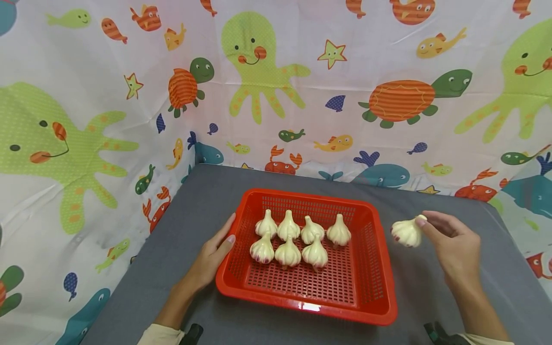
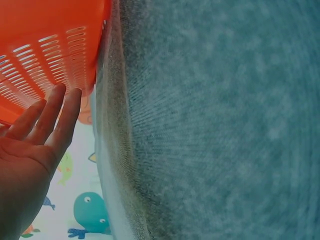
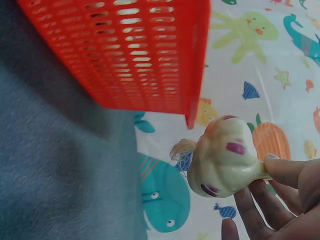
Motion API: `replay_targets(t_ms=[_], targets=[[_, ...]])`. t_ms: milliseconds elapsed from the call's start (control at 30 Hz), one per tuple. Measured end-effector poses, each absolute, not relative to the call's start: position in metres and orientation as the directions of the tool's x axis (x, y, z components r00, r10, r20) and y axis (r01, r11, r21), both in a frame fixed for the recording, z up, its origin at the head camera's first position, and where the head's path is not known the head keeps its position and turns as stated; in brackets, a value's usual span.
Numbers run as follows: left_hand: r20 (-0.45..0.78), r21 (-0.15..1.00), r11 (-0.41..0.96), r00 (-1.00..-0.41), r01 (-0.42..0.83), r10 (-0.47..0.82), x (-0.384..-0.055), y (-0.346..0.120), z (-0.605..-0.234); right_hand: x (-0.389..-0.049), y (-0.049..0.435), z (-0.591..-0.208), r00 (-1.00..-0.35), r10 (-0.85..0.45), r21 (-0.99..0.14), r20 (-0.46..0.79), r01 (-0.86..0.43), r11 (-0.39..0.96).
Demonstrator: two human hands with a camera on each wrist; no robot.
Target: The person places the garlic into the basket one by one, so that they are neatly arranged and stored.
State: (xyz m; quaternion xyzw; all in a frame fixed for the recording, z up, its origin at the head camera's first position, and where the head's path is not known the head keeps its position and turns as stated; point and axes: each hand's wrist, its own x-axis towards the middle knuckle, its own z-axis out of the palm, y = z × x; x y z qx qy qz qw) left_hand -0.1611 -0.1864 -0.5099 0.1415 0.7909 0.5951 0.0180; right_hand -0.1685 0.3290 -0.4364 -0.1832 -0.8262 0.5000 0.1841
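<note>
A red plastic basket [image 1: 307,306] with slotted walls sits on the grey table. Inside it, several white garlic bulbs [image 1: 288,254] with purplish marks stand in two rows, stems up, toward the left and back. My left hand [image 1: 211,258] is at the basket's left side, its fingers fairly straight against the outer wall and the thumb by the rim; the left wrist view shows the extended fingers [image 2: 52,117]. To the right of the basket, my right hand [image 1: 457,239] pinches another garlic bulb [image 3: 225,157] by its stem, with the roots pointing toward the basket.
Grey cloth [image 1: 172,239] covers the table around the basket. Behind and to the left hangs a white curtain [image 1: 302,134] printed with sea animals. The basket's front and right floor [image 1: 336,287] is bare.
</note>
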Motion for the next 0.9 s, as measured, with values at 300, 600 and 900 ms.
replay_targets(t_ms=[300,600,900], targets=[[0.139,0.947,0.251,-0.958,0.203,0.250,-0.162,-0.186,-0.510,-0.165,0.316,-0.417,-0.878,0.467,-0.922,0.106,0.089,0.376],[0.131,0.947,0.255,-0.960,0.196,0.249,-0.160,-0.185,-0.509,-0.166,0.299,-0.401,-0.896,0.409,-0.931,0.171,-0.011,0.365],[0.136,0.947,0.251,-0.958,0.201,0.251,-0.160,-0.186,-0.510,-0.171,0.280,-0.383,-0.902,0.389,-0.961,0.185,-0.083,0.264]])
